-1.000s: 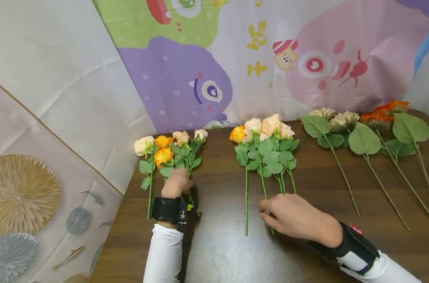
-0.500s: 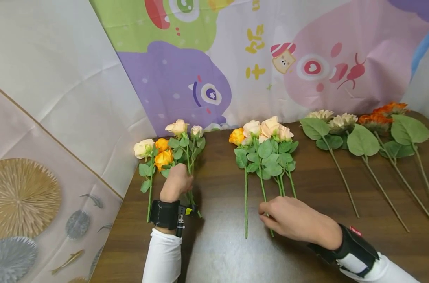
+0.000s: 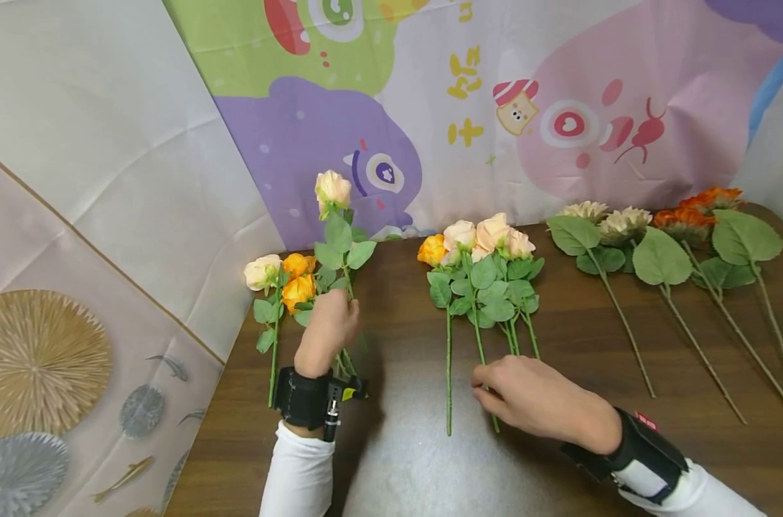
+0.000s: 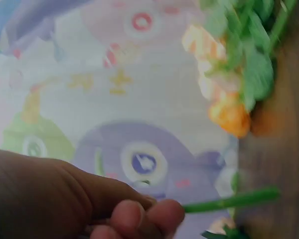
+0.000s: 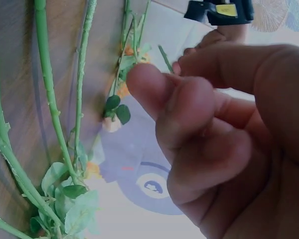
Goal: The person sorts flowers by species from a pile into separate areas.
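My left hand point(image 3: 329, 327) pinches the green stem point(image 4: 231, 201) of a pale peach rose point(image 3: 333, 190), whose bloom stands up in front of the backdrop. Below that hand are other stems on the table, partly hidden by it. Beside it lie two orange roses point(image 3: 298, 293) and a cream rose point(image 3: 263, 271). My right hand point(image 3: 540, 398) hovers by the lower stems of the middle rose bunch point(image 3: 494, 230). Its fingers point(image 5: 189, 104) are loosely curled, with no stem between them in the right wrist view.
At the right of the brown table point(image 3: 391, 445) lie several long-stemmed flowers, beige point(image 3: 626, 221) and orange-red point(image 3: 685, 219), with broad leaves. A cartoon backdrop point(image 3: 339, 151) hangs along the table's far edge, and a patterned cloth point(image 3: 139, 251) borders the left side.
The left hand has raised the peach rose from among the left flowers, and its bloom has come up well above the others. The right hand has hardly moved.
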Demonstrator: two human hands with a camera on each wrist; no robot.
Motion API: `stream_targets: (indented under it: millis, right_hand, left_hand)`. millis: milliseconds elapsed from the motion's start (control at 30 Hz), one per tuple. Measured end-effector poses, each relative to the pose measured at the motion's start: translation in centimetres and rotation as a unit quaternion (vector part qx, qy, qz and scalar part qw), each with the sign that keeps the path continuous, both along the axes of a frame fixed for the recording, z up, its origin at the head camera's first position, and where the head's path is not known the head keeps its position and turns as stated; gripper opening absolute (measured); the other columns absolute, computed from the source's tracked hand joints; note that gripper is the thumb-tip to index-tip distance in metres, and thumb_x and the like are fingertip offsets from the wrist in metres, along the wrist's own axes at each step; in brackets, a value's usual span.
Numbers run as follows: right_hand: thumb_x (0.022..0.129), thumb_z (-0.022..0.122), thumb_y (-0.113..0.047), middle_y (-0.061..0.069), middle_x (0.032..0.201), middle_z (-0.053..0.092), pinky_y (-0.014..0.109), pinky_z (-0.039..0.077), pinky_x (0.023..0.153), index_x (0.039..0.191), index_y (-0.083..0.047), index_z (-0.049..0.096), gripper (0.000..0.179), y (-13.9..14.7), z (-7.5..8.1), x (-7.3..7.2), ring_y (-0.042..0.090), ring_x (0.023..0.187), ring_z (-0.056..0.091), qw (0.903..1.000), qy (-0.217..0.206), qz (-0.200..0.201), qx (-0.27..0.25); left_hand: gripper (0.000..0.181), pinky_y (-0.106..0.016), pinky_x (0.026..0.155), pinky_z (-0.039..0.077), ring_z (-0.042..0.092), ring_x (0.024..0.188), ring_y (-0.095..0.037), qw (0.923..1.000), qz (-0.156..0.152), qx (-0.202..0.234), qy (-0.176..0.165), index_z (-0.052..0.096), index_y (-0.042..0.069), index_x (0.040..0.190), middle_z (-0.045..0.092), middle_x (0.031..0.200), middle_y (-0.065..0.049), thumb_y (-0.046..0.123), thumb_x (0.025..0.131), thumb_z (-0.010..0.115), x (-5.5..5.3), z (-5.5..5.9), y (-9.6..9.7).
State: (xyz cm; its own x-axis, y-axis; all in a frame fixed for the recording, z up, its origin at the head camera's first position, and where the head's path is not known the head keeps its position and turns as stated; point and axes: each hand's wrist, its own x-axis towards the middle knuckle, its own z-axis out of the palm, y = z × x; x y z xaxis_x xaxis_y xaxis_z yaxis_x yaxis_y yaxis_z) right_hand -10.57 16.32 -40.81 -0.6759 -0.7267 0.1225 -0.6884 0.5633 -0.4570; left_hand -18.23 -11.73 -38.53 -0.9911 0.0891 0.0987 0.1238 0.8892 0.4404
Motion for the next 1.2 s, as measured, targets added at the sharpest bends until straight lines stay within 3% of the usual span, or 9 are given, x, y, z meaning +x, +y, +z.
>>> stream_targets:
  millis: [167,300,467,600,733,833,1000,1200]
  right_hand:
    - [0.090,0.057,-0.012,-0.010,0.061,0.050,0.022,0.036,0.046,0.080,-0.018,0.060,0.012,-0.1,0.3,-0.1,0.001,0.049,0.038,0.9980,0.002,-0.054,-0.032]
    - [0.090,0.058,-0.015,-0.005,0.076,0.063,0.024,0.044,0.050,0.094,-0.013,0.065,0.009,-0.1,0.5,-0.2,-0.001,0.056,0.047,0.9921,0.012,-0.102,-0.072]
    - [0.092,0.056,-0.022,-0.004,0.077,0.064,0.027,0.046,0.050,0.104,-0.010,0.063,0.018,0.2,0.7,-0.5,0.001,0.059,0.051,0.9812,0.014,-0.144,-0.127]
    - [0.093,0.055,-0.020,-0.004,0.070,0.062,0.025,0.040,0.044,0.102,-0.012,0.064,0.016,0.5,0.7,-0.7,0.002,0.049,0.043,0.9758,0.009,-0.155,-0.154]
    - [0.092,0.052,-0.011,-0.008,0.057,0.047,0.021,0.029,0.040,0.083,-0.016,0.063,0.015,0.7,0.7,-0.8,0.002,0.043,0.030,0.9746,0.012,-0.151,-0.165]
    - [0.094,0.049,-0.012,-0.007,0.053,0.038,0.020,0.027,0.039,0.078,-0.017,0.060,0.019,0.8,0.8,-0.9,0.002,0.041,0.030,0.9730,-0.007,-0.152,-0.173]
    - [0.096,0.047,-0.022,-0.002,0.058,0.058,0.024,0.037,0.037,0.096,-0.016,0.063,0.017,1.0,1.2,-0.9,0.009,0.044,0.051,0.9643,-0.107,-0.167,-0.175]
    - [0.092,0.053,-0.020,0.003,0.058,0.062,0.030,0.047,0.039,0.090,-0.014,0.067,0.015,1.0,1.2,-1.0,0.017,0.045,0.057,0.9517,-0.181,-0.177,-0.175]
  left_hand:
    - [0.028,-0.028,0.042,0.039,0.047,0.044,-0.015,0.9930,-0.061,0.059,0.082,0.048,0.007,0.068,0.052,0.055,-0.006,0.010,0.095,0.044,1.4,1.0,2.5]
    - [0.021,-0.027,0.041,0.040,0.049,0.045,-0.009,0.9791,-0.130,0.116,0.105,0.052,0.008,0.076,0.059,0.058,-0.003,0.012,0.096,0.045,2.8,1.5,5.0]
    - [0.019,-0.023,0.040,0.041,0.049,0.046,-0.005,0.9527,-0.228,0.187,0.073,0.053,0.010,0.081,0.061,0.062,-0.002,0.016,0.097,0.045,4.4,1.4,7.9]
    - [0.020,-0.021,0.043,0.042,0.050,0.049,-0.004,0.9357,-0.273,0.221,0.033,0.052,0.012,0.082,0.061,0.065,-0.001,0.019,0.098,0.044,5.2,0.8,9.6]
    - [0.022,-0.019,0.042,0.041,0.050,0.049,-0.003,0.9326,-0.284,0.222,0.016,0.052,0.012,0.081,0.062,0.067,-0.003,0.021,0.099,0.042,5.5,0.1,10.6]
    - [0.022,-0.018,0.041,0.040,0.049,0.048,-0.003,0.9328,-0.283,0.223,0.011,0.052,0.012,0.081,0.061,0.066,-0.001,0.021,0.099,0.042,5.4,-0.3,10.9]
    - [0.022,-0.020,0.041,0.038,0.050,0.048,-0.008,0.9284,-0.273,0.251,-0.016,0.053,0.013,0.082,0.060,0.065,-0.003,0.021,0.099,0.042,4.9,-1.0,11.0]
    - [0.021,-0.020,0.041,0.039,0.050,0.048,-0.011,0.9249,-0.268,0.267,-0.036,0.053,0.012,0.082,0.061,0.067,-0.008,0.020,0.099,0.043,4.2,-2.0,11.3]
